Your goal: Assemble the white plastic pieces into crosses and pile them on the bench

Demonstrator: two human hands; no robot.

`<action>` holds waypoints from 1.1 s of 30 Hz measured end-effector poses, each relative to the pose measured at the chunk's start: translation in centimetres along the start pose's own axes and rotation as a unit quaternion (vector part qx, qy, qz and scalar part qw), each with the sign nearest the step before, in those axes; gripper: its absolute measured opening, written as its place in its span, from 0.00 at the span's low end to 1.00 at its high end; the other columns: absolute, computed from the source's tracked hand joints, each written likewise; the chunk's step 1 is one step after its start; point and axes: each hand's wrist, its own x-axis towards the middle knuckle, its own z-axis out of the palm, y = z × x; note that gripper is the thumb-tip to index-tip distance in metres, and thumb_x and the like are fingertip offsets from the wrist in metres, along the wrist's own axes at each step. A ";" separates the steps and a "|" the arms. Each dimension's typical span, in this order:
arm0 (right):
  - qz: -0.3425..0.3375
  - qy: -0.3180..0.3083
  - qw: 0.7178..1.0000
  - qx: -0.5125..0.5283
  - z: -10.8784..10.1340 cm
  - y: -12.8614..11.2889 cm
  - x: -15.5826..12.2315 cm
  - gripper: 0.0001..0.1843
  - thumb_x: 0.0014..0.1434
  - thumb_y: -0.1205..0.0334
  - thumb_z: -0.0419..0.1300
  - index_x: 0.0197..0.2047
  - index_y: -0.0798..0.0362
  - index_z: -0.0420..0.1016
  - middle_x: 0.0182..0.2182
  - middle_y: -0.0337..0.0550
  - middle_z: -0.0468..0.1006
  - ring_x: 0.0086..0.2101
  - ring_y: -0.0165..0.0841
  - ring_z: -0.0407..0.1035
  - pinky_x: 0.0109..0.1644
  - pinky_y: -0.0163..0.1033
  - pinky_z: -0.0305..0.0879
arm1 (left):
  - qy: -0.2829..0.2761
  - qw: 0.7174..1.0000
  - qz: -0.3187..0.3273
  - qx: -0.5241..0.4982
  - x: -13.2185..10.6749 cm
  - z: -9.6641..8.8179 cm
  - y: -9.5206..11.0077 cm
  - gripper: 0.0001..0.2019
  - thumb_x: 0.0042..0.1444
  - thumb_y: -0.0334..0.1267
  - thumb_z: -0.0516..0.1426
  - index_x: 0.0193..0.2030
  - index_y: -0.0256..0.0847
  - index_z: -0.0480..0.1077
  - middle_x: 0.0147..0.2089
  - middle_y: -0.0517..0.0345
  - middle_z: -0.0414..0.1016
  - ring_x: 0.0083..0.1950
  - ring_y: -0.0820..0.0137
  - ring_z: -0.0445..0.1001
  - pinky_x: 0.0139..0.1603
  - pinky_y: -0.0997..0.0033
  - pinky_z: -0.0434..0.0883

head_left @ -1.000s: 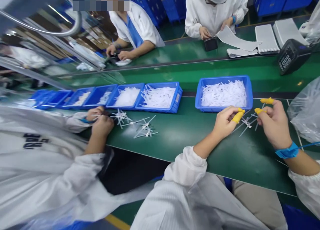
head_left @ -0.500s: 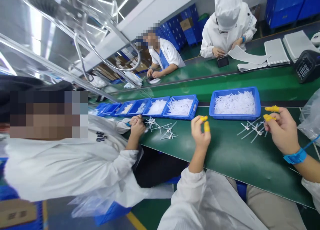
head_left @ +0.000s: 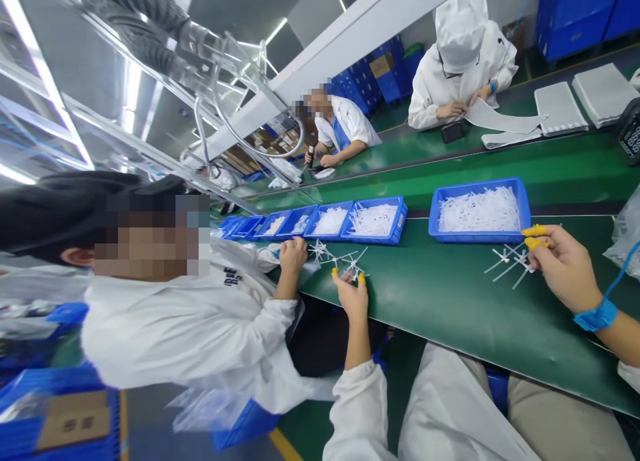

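My left hand (head_left: 353,295) reaches far left across the green bench (head_left: 450,307). Its thumb and forefinger wear yellow finger cots and are spread apart right at a loose pile of white cross-shaped plastic parts (head_left: 345,264). My right hand (head_left: 565,269), with a blue wrist strap (head_left: 595,314), rests curled at the right. Its two yellow-capped fingertips are close together beside a second small pile of white parts (head_left: 510,261). What they pinch, if anything, does not show.
A blue tray of white parts (head_left: 480,236) sits behind my right-hand pile, and a row of blue trays (head_left: 373,237) runs leftward. A person in white (head_left: 200,327) works close on my left, a hand (head_left: 293,255) by the left pile. Two more people sit across the belt.
My left hand has swept from beside the right-hand pile across to the neighbour's pile at the left. My right hand stayed put, its fingers curling closer. The view tilted up and left.
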 end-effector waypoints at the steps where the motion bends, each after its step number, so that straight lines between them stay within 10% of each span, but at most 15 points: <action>1: -0.005 0.008 1.000 0.001 -0.1 -0.2 0.1 0.17 0.55 0.59 0.62 0.48 0.52 0.79 0.23 0.35 0.73 0.23 0.32 0.66 0.30 0.39 0.62 | -0.011 1.000 0.002 0.003 -0.2 0.0 0.2 0.38 0.62 0.38 0.64 0.76 0.41 0.56 0.56 0.45 0.84 0.55 0.58 0.85 0.62 0.55 0.78; 14: -0.012 0.006 0.999 0.030 0.0 -1.4 -0.3 0.13 0.57 0.65 0.61 0.46 0.53 0.79 0.23 0.35 0.72 0.23 0.31 0.66 0.29 0.38 0.62 | 0.027 0.996 0.047 -0.072 -1.9 -1.8 4.4 0.12 0.71 0.40 0.55 0.55 0.42 0.76 0.35 0.58 0.83 0.41 0.61 0.83 0.50 0.56 0.79; 21: -0.036 -0.020 0.999 0.022 0.3 -0.6 -0.5 0.13 0.64 0.57 0.62 0.49 0.54 0.79 0.26 0.33 0.74 0.24 0.28 0.67 0.31 0.35 0.63 | 0.072 0.996 -0.027 -0.041 -1.7 -2.0 4.2 0.16 0.68 0.42 0.52 0.56 0.38 0.73 0.36 0.57 0.78 0.35 0.63 0.79 0.40 0.62 0.77; 29: -0.044 -0.014 0.998 0.043 0.8 -1.1 -0.4 0.13 0.63 0.55 0.60 0.45 0.53 0.79 0.25 0.33 0.72 0.25 0.28 0.65 0.32 0.35 0.61 | -0.049 0.997 0.032 -0.046 -2.0 -2.2 4.3 0.29 0.63 0.55 0.57 0.67 0.45 0.71 0.47 0.51 0.86 0.44 0.57 0.85 0.43 0.59 0.82; 33: -0.033 -0.020 0.999 0.033 1.0 -1.0 -0.2 0.10 0.64 0.58 0.60 0.45 0.52 0.80 0.26 0.33 0.73 0.25 0.29 0.64 0.32 0.34 0.59 | -0.054 0.998 0.013 -0.012 -3.2 -3.3 5.9 0.26 0.60 0.60 0.58 0.65 0.64 0.73 0.45 0.68 0.86 0.30 0.61 0.78 0.38 0.50 0.82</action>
